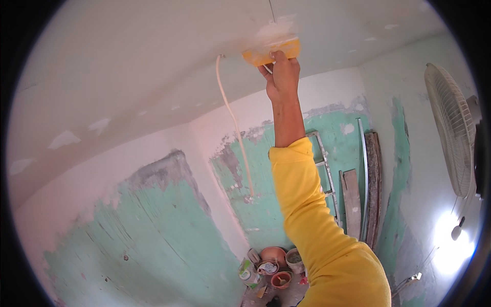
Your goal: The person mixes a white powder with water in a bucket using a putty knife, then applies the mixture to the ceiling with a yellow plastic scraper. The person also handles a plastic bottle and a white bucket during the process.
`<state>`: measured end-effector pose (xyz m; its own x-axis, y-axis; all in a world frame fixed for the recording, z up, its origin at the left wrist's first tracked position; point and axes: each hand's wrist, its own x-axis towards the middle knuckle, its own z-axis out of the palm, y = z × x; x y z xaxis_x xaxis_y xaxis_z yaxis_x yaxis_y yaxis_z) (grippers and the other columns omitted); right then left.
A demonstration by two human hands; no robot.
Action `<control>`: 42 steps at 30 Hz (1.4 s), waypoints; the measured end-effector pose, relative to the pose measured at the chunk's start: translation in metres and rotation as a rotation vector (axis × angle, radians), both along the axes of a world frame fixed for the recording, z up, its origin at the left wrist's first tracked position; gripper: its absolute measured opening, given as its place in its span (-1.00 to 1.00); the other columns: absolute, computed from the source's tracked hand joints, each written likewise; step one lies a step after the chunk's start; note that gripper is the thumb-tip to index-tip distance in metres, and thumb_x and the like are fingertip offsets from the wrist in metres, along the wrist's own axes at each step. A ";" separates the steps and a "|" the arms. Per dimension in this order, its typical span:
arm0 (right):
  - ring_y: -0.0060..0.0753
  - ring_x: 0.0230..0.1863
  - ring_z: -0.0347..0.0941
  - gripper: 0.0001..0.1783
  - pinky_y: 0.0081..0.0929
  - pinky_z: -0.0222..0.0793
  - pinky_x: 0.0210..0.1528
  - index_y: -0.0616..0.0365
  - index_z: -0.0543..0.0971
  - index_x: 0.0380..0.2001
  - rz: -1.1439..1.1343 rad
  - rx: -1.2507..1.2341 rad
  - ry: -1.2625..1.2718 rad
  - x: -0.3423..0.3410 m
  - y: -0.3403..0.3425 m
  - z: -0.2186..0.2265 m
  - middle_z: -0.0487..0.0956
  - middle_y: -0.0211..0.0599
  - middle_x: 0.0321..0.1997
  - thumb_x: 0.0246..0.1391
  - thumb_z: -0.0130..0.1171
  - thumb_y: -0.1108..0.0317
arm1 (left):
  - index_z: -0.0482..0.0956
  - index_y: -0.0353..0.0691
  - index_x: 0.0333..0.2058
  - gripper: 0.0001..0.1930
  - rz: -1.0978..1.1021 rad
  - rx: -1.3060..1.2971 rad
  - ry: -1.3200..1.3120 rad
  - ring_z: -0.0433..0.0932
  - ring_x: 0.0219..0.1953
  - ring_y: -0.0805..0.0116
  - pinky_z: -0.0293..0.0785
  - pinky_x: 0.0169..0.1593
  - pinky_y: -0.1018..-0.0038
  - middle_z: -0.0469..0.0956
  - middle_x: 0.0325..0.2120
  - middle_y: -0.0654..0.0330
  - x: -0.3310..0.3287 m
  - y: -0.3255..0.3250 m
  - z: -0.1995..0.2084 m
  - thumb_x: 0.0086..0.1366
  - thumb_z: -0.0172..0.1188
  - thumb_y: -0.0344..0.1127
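Raised overhead, my right hand is closed around a wide yellow plastic spreader. My arm, in a yellow sleeve, comes up from the lower right. The spreader's far edge lies against the pale ceiling, and whitish filler is smeared over its face. Just beyond it is a patch of white filler, with a thin dark joint line running away from it. My left hand is outside the picture.
A cream cable hangs from the ceiling left of my arm. A wall fan sits at the right. Against the green, patchy far wall lean a ladder and boards. Buckets and basins stand on the floor below.
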<state>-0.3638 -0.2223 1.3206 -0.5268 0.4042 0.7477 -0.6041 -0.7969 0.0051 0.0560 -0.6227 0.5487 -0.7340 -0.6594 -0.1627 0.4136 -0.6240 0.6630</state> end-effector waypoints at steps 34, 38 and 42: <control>0.13 0.21 0.53 -0.44 -0.16 0.52 0.23 0.41 0.32 0.34 -0.919 -0.164 -0.069 0.000 -0.112 -0.033 0.48 0.08 0.29 0.31 0.09 0.51 | 0.43 -0.06 -0.19 -0.80 0.015 -0.008 -0.021 0.23 -0.59 0.52 0.26 -0.50 0.50 0.29 -0.58 0.40 0.019 0.009 -0.002 0.58 0.23 -0.15; -0.21 0.14 0.58 -0.56 -0.23 0.62 0.06 0.28 0.43 0.22 -0.099 -0.061 -0.110 -0.009 -0.034 -0.015 0.55 -0.13 0.18 0.29 0.07 0.45 | 0.43 -0.07 -0.18 -0.79 0.005 -0.009 -0.010 0.23 -0.59 0.52 0.26 -0.50 0.50 0.29 -0.58 0.40 0.013 0.008 0.000 0.58 0.23 -0.14; -0.27 0.12 0.58 -0.59 -0.23 0.64 0.02 0.26 0.46 0.17 -0.085 0.002 -0.049 0.020 -0.019 0.003 0.56 -0.11 0.15 0.28 0.07 0.45 | 0.43 -0.07 -0.18 -0.79 0.008 -0.002 -0.005 0.23 -0.58 0.52 0.26 -0.50 0.50 0.30 -0.57 0.40 0.014 0.010 -0.003 0.58 0.23 -0.14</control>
<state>-0.3434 -0.2409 1.3235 -0.5262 0.4480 0.7228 -0.6694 -0.7424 -0.0272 0.0701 -0.6129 0.5455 -0.7278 -0.6657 -0.1647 0.4155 -0.6191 0.6664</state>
